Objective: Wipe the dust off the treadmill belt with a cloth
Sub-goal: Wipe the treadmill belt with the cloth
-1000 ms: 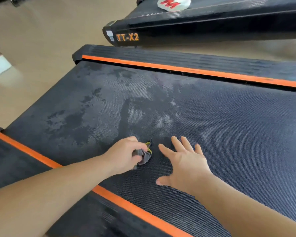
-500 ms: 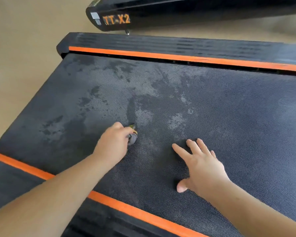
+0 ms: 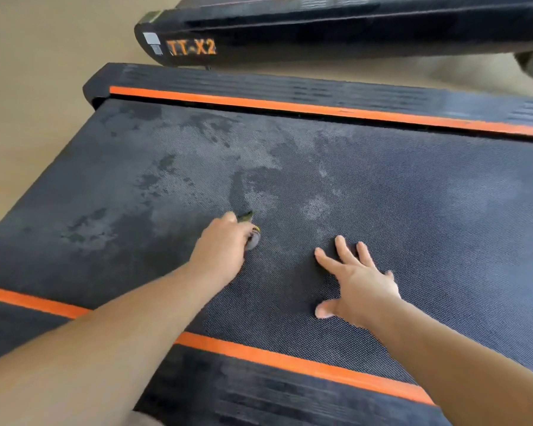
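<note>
The dark textured treadmill belt [image 3: 397,195] fills the view, with pale dusty patches and darker wiped streaks across its left and middle. My left hand [image 3: 222,247] grips a small bunched grey cloth [image 3: 253,238] with a yellow edge and presses it on the belt near the middle. Most of the cloth is hidden in my fist. My right hand [image 3: 357,278] lies flat on the belt to the right of the cloth, fingers spread, holding nothing.
Orange-striped black side rails run along the far edge [image 3: 320,109] and the near edge [image 3: 290,364] of the belt. A second black treadmill marked TT-X2 [image 3: 191,47] stands just beyond. Beige floor [image 3: 28,103] lies to the left.
My left hand has slid the cloth up the belt and slightly left, away from my right hand. The right hand stays flat on the belt. The view has shifted a little.
</note>
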`<state>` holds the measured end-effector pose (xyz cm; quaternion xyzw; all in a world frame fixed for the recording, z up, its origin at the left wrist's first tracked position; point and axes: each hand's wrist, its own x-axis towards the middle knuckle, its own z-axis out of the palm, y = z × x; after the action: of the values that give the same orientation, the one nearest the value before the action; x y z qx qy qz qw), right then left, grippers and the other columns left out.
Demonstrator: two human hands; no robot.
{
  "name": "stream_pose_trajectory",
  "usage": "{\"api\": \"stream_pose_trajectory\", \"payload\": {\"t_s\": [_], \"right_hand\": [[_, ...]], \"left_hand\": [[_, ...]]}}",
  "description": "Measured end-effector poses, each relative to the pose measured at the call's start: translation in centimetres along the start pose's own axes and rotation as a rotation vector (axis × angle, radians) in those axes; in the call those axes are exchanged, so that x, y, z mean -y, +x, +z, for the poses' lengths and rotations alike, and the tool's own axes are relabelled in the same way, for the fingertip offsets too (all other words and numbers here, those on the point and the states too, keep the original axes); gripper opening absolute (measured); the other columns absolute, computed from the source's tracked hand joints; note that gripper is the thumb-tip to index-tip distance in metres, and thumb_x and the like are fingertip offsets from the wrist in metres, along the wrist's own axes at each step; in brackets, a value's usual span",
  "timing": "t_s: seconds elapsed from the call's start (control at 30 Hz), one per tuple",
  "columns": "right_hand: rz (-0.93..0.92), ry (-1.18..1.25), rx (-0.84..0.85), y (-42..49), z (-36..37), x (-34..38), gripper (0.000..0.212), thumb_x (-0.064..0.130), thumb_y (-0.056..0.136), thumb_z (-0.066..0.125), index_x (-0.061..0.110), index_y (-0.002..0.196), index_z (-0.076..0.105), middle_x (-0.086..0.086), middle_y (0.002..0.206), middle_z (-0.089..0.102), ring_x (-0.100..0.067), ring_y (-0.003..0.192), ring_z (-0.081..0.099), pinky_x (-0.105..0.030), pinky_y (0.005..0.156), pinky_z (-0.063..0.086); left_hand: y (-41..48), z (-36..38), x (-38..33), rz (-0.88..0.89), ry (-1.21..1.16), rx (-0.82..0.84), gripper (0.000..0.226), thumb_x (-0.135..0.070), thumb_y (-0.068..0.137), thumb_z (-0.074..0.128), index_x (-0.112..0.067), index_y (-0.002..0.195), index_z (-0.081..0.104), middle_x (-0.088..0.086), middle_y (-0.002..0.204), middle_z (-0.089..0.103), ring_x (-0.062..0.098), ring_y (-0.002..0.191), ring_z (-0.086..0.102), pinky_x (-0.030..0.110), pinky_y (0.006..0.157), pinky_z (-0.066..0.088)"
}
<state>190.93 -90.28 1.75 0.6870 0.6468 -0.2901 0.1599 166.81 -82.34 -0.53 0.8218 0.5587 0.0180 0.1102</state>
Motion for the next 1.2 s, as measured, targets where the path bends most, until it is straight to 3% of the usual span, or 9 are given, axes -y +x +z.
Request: {"api": "stream_pose_trajectory", "payload": {"t_s": [0.13, 0.3, 0.37, 0.47, 0.63, 0.77, 0.9, 1.1, 1.2], "right_hand": [[0.005, 0.019, -0.02, 0.4, -0.2, 0.0, 0.122, 0.061, 0.067, 0.087, 0.059, 0.156, 0.004, 0.019, 0.169, -0.019, -0.023, 0.158, -0.017, -0.076, 0.115, 0.022], [0.005, 0.036, -0.007, 0.6, 0.1, -0.3, 0.121, 0.06, 0.069, 0.086, 0.058, 0.157, 0.003, 0.019, 0.169, -0.02, -0.023, 0.158, -0.018, -0.075, 0.116, 0.021], [0.009, 0.04, -0.01, 0.8, 0.2, -0.4, 0.122, 0.06, 0.068, 0.086, 0.059, 0.156, 0.002, 0.019, 0.169, -0.02, -0.023, 0.158, -0.019, -0.075, 0.116, 0.021], [0.011, 0.028, 0.0, 1.1, 0.2, -0.5, 0.123, 0.06, 0.068, 0.087, 0.059, 0.156, 0.002, 0.02, 0.169, -0.021, -0.023, 0.158, -0.018, -0.076, 0.116, 0.02], [0.014, 0.047, -0.005, 1.1, 0.2, -0.5, 0.123, 0.059, 0.067, 0.088, 0.059, 0.156, 0.003, 0.019, 0.168, -0.021, -0.023, 0.158, -0.019, -0.076, 0.116, 0.019], [0.008, 0.055, 0.007, 1.2, 0.2, -0.5, 0.121, 0.057, 0.069, 0.087, 0.059, 0.156, 0.004, 0.019, 0.168, -0.022, -0.023, 0.158, -0.02, -0.076, 0.115, 0.017], [0.007, 0.063, 0.003, 1.2, 0.2, -0.5, 0.121, 0.056, 0.069, 0.087, 0.059, 0.156, 0.004, 0.019, 0.169, -0.021, -0.023, 0.158, -0.02, -0.076, 0.115, 0.017], [0.016, 0.055, 0.022, 1.3, 0.2, -0.4, 0.122, 0.056, 0.069, 0.087, 0.06, 0.156, 0.002, 0.02, 0.168, -0.024, -0.023, 0.157, -0.021, -0.076, 0.116, 0.017], [0.016, 0.057, 0.025, 1.3, 0.2, -0.5, 0.122, 0.055, 0.069, 0.087, 0.06, 0.156, 0.002, 0.02, 0.168, -0.024, -0.023, 0.157, -0.022, -0.077, 0.116, 0.016]], "left_hand": [[-3.1, 0.8, -6.5, 0.092, 0.043, 0.115, 0.015, -0.01, 0.091, 0.057, -0.014, 0.105, 0.05, 0.008, 0.112, 0.041, 0.029, 0.099, 0.049, 0.047, 0.078, 0.051], [0.6, 1.3, -0.1, 0.483, 0.044, 0.218, 0.012, -0.03, 0.1, 0.043, -0.021, 0.101, 0.052, 0.004, 0.099, 0.045, 0.023, 0.076, 0.048, 0.036, 0.06, 0.041], [2.6, 1.7, 2.7, 0.401, -0.153, 0.143, 0.019, -0.034, 0.1, 0.037, -0.019, 0.097, 0.049, 0.005, 0.093, 0.047, 0.021, 0.07, 0.049, 0.035, 0.063, 0.048], [0.6, 2.2, -2.1, 0.177, 0.048, 0.04, 0.017, -0.036, 0.097, 0.049, -0.019, 0.099, 0.054, 0.003, 0.097, 0.038, 0.024, 0.075, 0.051, 0.032, 0.068, 0.043], [-4.2, 2.4, -6.6, 0.403, 0.009, 0.063, 0.054, -0.047, 0.094, 0.052, -0.015, 0.136, 0.042, 0.009, 0.121, 0.04, 0.027, 0.109, 0.044, 0.04, 0.091, 0.046], [-0.7, 1.4, -2.3, 0.419, 0.132, 0.013, 0.033, -0.043, 0.098, 0.047, -0.017, 0.115, 0.055, 0.005, 0.101, 0.046, 0.026, 0.092, 0.051, 0.043, 0.067, 0.052], [0.2, 1.5, -2.5, 0.133, 0.059, -0.048, 0.025, -0.038, 0.101, 0.048, -0.016, 0.111, 0.054, 0.003, 0.099, 0.038, 0.026, 0.09, 0.048, 0.044, 0.07, 0.051], [-1.9, 0.8, -2.9, 0.42, 0.145, 0.092, 0.013, -0.023, 0.097, 0.052, -0.021, 0.108, 0.046, 0.003, 0.098, 0.037, 0.026, 0.087, 0.049, 0.039, 0.056, 0.042], [2.1, -0.5, 1.6, 0.099, 0.145, -0.041, 0.01, -0.028, 0.097, 0.052, -0.02, 0.102, 0.052, 0.003, 0.091, 0.033, 0.032, 0.084, 0.053, 0.041, 0.061, 0.046]]}}
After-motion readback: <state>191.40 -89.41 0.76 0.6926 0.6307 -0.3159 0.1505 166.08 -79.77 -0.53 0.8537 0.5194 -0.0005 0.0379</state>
